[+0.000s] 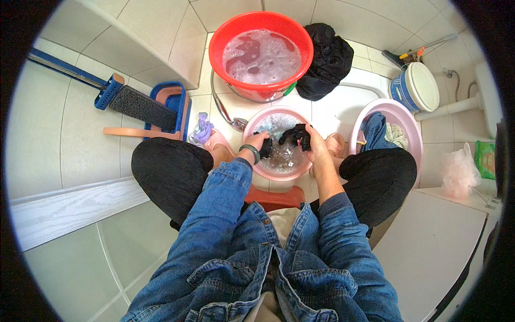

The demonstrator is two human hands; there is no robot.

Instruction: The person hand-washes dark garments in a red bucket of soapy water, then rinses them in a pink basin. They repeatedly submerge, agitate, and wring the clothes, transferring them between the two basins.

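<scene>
Between my feet stands a pink plastic basin (277, 177) of sudsy water. Over its right side my right hand (317, 143) grips a bunched black cloth (295, 135), part of which hangs towards the water. At the basin's left side, my left hand (256, 143), with a dark bangle at the wrist, holds black fabric (265, 148) too. Whether both hands hold one piece of cloth cannot be told, as the water and foam blur the middle. The fingertips of the left hand are partly hidden.
Beyond the basin is a red bucket (260, 84) of foamy water, with black fabric (324, 60) heaped beside it. On the right, a pink tub (416, 149) holds clothes near a lidded pail (418, 86). At left are a flat mop (141, 106), its blue bucket (183, 108) and a purple cloth (202, 129).
</scene>
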